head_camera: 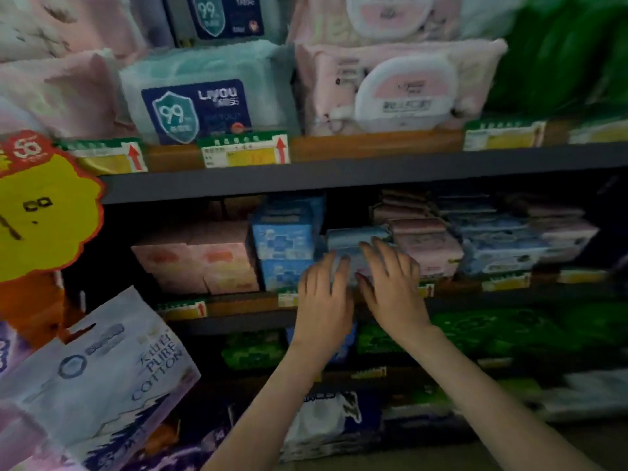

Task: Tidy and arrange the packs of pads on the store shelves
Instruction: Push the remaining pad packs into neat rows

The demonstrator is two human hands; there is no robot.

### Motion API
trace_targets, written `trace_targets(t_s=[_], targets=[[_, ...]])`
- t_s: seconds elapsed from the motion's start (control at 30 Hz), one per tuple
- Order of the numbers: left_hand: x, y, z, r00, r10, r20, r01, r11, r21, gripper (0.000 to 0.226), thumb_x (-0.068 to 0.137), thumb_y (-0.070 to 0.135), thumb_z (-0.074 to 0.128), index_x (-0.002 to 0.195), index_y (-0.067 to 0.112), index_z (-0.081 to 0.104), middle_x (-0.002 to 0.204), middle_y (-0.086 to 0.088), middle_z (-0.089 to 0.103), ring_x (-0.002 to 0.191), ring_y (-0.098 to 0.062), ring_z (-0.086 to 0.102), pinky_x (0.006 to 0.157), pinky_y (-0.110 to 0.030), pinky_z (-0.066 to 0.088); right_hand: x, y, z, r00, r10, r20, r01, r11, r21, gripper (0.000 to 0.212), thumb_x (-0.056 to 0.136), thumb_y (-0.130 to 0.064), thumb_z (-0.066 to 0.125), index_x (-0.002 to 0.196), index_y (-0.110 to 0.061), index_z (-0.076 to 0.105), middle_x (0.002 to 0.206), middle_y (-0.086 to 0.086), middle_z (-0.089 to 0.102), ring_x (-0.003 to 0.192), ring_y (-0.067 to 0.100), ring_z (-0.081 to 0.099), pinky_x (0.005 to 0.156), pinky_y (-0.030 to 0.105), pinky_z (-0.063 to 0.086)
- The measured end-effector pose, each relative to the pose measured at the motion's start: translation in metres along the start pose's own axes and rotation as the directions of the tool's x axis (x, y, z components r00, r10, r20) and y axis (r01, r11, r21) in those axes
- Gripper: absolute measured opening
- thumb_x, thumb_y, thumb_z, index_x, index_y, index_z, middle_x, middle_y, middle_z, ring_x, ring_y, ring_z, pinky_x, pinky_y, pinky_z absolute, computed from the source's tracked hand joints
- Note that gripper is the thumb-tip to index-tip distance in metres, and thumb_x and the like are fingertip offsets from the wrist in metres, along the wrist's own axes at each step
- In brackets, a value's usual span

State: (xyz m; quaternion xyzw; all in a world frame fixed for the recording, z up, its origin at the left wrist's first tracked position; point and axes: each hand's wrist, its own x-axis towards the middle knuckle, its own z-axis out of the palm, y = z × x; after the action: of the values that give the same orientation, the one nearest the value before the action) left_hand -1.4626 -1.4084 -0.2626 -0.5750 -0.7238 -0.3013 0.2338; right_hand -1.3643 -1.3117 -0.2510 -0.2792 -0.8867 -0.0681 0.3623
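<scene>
Head view: left hand (323, 294) and right hand (390, 287) lie side by side on a pale blue pack (351, 240) at the front edge of the middle shelf (238, 325), between the blue stack (283, 239) and the pink packs (430, 246). Fingers straight, slightly spread, not gripping as far as the blur shows. Looks like the squaring-up step; next needs an even push back into line.

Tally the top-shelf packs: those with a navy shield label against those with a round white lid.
Pale blue soft packs with navy shield label: 2
Pink soft packs with round white lid: 2
Total: 4
</scene>
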Motion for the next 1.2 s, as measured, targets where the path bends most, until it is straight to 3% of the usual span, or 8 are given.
trace_targets(t_s=[0.1, 0.27, 0.4, 0.57, 0.8, 1.03, 1.13, 1.2], targets=[[0.014, 0.046, 0.022, 0.996, 0.076, 0.042, -0.073, 0.994, -0.082, 0.049, 0.079, 0.011, 0.059, 0.126, 0.006, 0.046, 0.130, -0.019, 0.050, 0.119, -0.029, 0.040, 0.095, -0.046, 0.045, -0.020, 0.046, -0.023, 0.998, 0.059, -0.009, -0.059, 0.998, 0.005, 0.042, 0.089, -0.028, 0.050, 0.127, -0.011, 0.043, 0.127, 0.013, 0.052, 0.113, 0.026, 0.040, 0.090, 0.040, 0.037], [0.045, 0.158, 0.060, 0.972, 0.224, 0.068, -0.209, 0.961, -0.181, 0.049, 0.078, 0.009, 0.068, 0.124, 0.004, 0.053, 0.130, -0.019, 0.053, 0.119, -0.028, 0.040, 0.096, -0.045, 0.045, -0.057, 0.158, -0.088, 0.980, 0.192, -0.061, -0.196, 0.979, -0.062, 0.040, 0.091, -0.032, 0.039, 0.121, -0.009, 0.051, 0.119, 0.013, 0.056, 0.111, 0.025, 0.041, 0.090, 0.035, 0.030], [0.066, 0.259, 0.096, 0.959, 0.266, 0.102, -0.240, 0.947, -0.212, 0.048, 0.079, 0.014, 0.068, 0.125, 0.006, 0.054, 0.129, -0.016, 0.054, 0.115, -0.030, 0.051, 0.094, -0.045, 0.046, -0.098, 0.260, -0.145, 0.957, 0.259, -0.134, -0.279, 0.946, -0.166, 0.035, 0.091, -0.023, 0.056, 0.123, -0.007, 0.052, 0.123, 0.013, 0.055, 0.112, 0.026, 0.041, 0.089, 0.040, 0.038], [0.090, 0.373, 0.143, 0.952, 0.249, 0.178, -0.211, 0.955, -0.209, 0.055, 0.076, 0.019, 0.071, 0.127, 0.007, 0.053, 0.132, -0.016, 0.053, 0.117, -0.032, 0.054, 0.096, -0.045, 0.046, -0.146, 0.367, -0.192, 0.919, 0.371, -0.131, -0.391, 0.898, -0.201, 0.049, 0.083, -0.014, 0.067, 0.127, -0.003, 0.050, 0.125, 0.016, 0.054, 0.114, 0.026, 0.039, 0.089, 0.045, 0.044], [0.140, 0.450, 0.193, 0.969, 0.193, 0.152, -0.187, 0.981, -0.055, 0.065, 0.070, 0.025, 0.076, 0.129, 0.006, 0.054, 0.133, -0.016, 0.053, 0.118, -0.032, 0.054, 0.099, -0.046, 0.043, -0.151, 0.478, -0.195, 0.896, 0.442, -0.041, -0.443, 0.884, -0.150, 0.066, 0.077, -0.011, 0.073, 0.135, -0.005, 0.040, 0.131, 0.015, 0.048, 0.120, 0.026, 0.034, 0.095, 0.047, 0.042], [0.206, 0.498, 0.265, 0.967, 0.254, 0.024, -0.256, 0.963, 0.087, 0.075, 0.070, 0.027, 0.076, 0.136, 0.009, 0.046, 0.141, -0.016, 0.046, 0.131, -0.030, 0.034, 0.106, -0.050, 0.023, -0.102, 0.591, -0.192, 0.911, 0.407, -0.072, -0.413, 0.890, -0.192, 0.092, 0.068, -0.005, 0.076, 0.144, -0.010, 0.024, 0.147, 0.014, 0.034, 0.133, 0.027, 0.023, 0.105, 0.050, 0.026], [0.233, 0.516, 0.286, 0.979, 0.204, 0.019, -0.205, 0.966, 0.159, 0.085, 0.069, 0.032, 0.076, 0.141, 0.012, 0.037, 0.146, -0.018, 0.040, 0.134, -0.032, 0.030, 0.104, -0.052, 0.022, -0.082, 0.635, -0.192, 0.936, 0.351, -0.015, -0.342, 0.899, -0.275, 0.101, 0.070, -0.015, 0.078, 0.148, -0.013, 0.014, 0.152, 0.012, 0.027, 0.140, 0.024, 0.013, 0.108, 0.046, 0.010], [0.245, 0.524, 0.299, 0.985, 0.166, 0.043, -0.172, 0.962, 0.211, 0.093, 0.068, 0.040, 0.076, 0.144, 0.013, 0.030, 0.147, -0.021, 0.036, 0.135, -0.034, 0.029, 0.104, -0.053, 0.020, -0.073, 0.659, -0.191, 0.949, 0.317, 0.004, -0.299, 0.900, -0.316, 0.110, 0.063, -0.022, 0.083, 0.148, -0.013, 0.014, 0.149, 0.012, 0.034, 0.139, 0.024, 0.015, 0.108, 0.047, 0.005]])
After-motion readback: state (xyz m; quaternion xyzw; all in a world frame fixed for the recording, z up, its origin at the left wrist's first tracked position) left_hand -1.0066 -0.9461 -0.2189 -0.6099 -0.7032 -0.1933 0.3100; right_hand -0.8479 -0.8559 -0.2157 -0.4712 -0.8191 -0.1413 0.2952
